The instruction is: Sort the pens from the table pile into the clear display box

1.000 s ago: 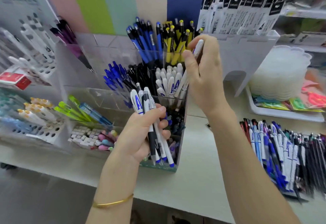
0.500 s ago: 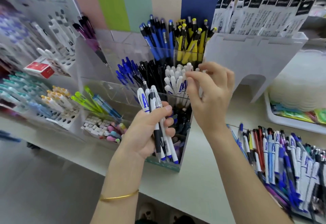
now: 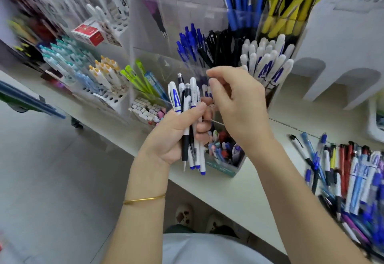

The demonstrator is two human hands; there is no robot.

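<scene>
One head camera looks forward and down, close over the left hand [image 3: 172, 137], right hand [image 3: 239, 105] and table [image 3: 245, 182]; the edges seem blurred.

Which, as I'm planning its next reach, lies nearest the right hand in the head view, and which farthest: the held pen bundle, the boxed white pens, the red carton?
1. The pen bundle, gripped in the left hand, beside the right hand.
2. The white pens, upright in the display box just behind.
3. The red carton, far left.
</scene>
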